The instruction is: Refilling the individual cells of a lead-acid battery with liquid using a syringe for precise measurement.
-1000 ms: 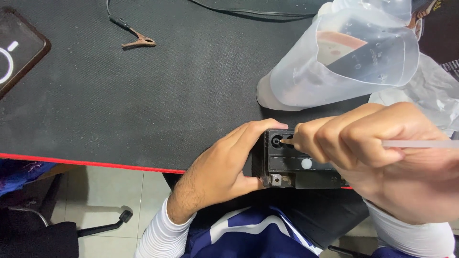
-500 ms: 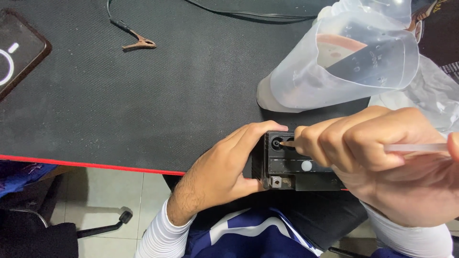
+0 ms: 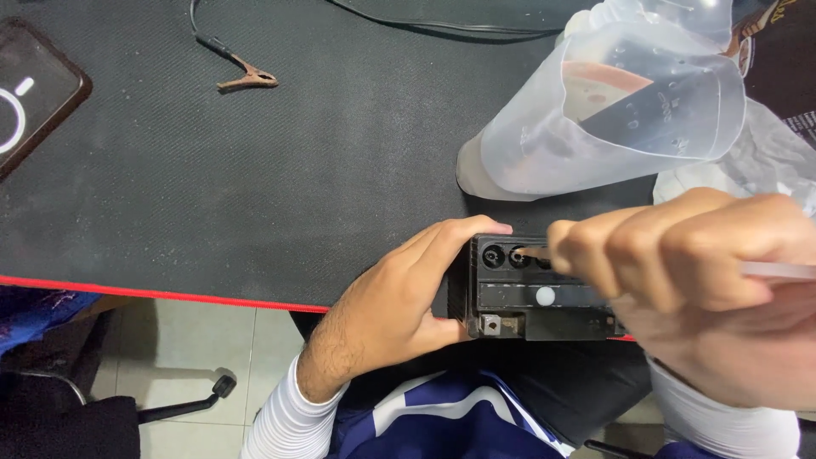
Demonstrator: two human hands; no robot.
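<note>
While the left hand clasps the end of the small black battery at the desk's near edge, the right hand, fingers closed on a thin tool, touches its tip to the second top hole.

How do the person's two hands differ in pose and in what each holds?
The left hand wraps the end of the black battery, fingers spread; the right hand is curled into a fist around a thin clear tube. The left lies beside the battery, the right above its top. Both wear white sleeves.
</note>
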